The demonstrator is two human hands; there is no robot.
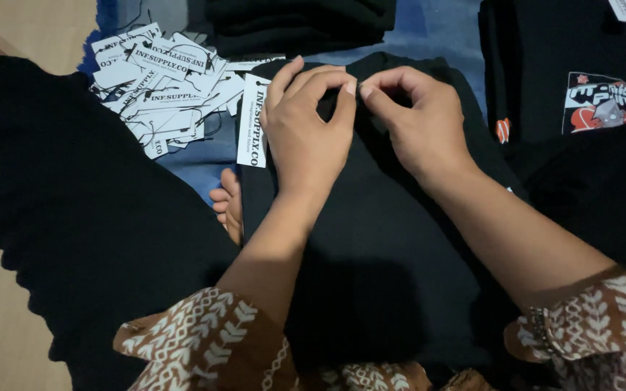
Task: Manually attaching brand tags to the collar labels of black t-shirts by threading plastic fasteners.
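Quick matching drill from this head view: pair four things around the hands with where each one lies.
Things:
1. pile of white paper tags
2. single white tag
3. printed black shirt
4. folded black garment

Places:
A. far right, colourful graphic facing up
B. under both hands, in the middle
C. upper left, on the blue cloth
D. just left of the left hand

Pairs: 1-C, 2-D, 3-A, 4-B. The right hand meets the left at its fingertips, pinching at the garment's top edge.
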